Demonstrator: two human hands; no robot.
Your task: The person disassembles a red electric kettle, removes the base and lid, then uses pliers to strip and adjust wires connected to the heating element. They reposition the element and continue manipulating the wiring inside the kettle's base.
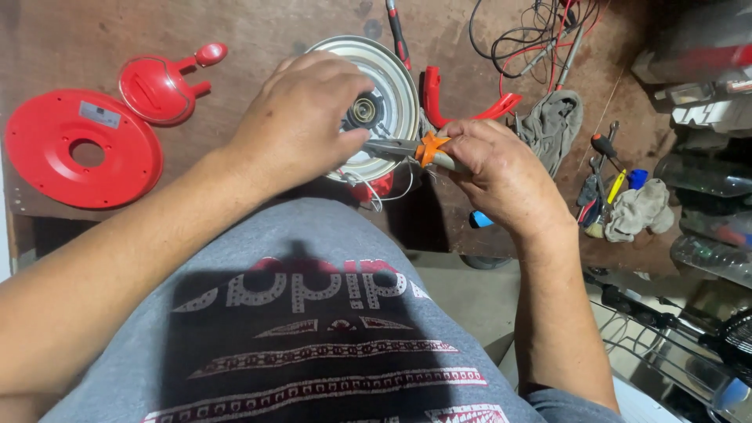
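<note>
A round metal pot-shaped appliance body [395, 94] lies bottom-up on the brown wooden bench [258, 31], with a small round part at its centre and thin white wires trailing below it. My left hand [301, 117] rests on its left side, fingers curled over the rim. My right hand [501, 168] grips pliers [411, 147] with orange and grey handles. The pliers' metal jaws point left, reaching under my left fingers at the body's lower edge.
A red round base plate [82, 149] and a red lid-like part [160, 82] lie at the left. A red curved handle [462, 106] sits right of the pot. Tangled wires, a grey rag [552, 121], screwdrivers and more tools crowd the right side.
</note>
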